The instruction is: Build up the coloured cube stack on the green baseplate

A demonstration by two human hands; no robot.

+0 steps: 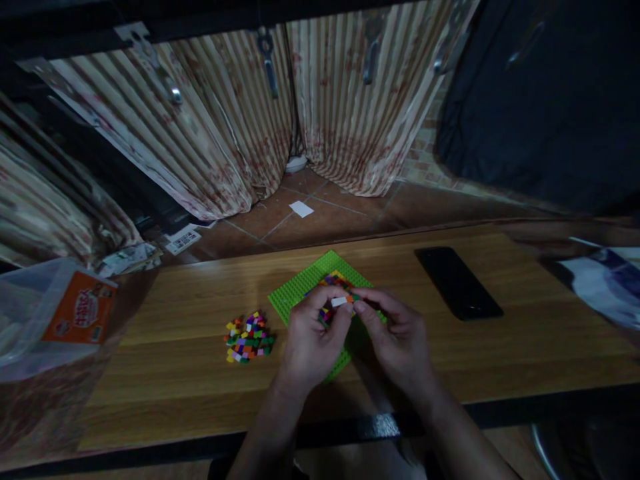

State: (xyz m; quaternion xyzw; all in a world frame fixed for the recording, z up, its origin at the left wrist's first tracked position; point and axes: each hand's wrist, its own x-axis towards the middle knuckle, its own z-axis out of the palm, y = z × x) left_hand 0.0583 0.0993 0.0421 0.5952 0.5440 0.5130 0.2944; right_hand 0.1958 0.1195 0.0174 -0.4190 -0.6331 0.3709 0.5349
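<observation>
A bright green studded baseplate (300, 288) lies on the wooden table (190, 307), with small coloured bricks (334, 279) fixed near its middle. Both my hands hover over it, fingertips meeting. My left hand (313, 340) and my right hand (397, 337) pinch a short strip of small bricks (343, 301), white and orange, between thumbs and forefingers. A heap of loose coloured bricks (249, 338) sits on the table to the left of my left hand. The near part of the baseplate is hidden under my hands.
A black phone (457, 283) lies face down to the right of the baseplate. A clear plastic box with an orange label (50, 317) stands at the far left. A bag or cloth (603, 283) rests at the right edge. Striped curtains (240, 127) hang beyond the table.
</observation>
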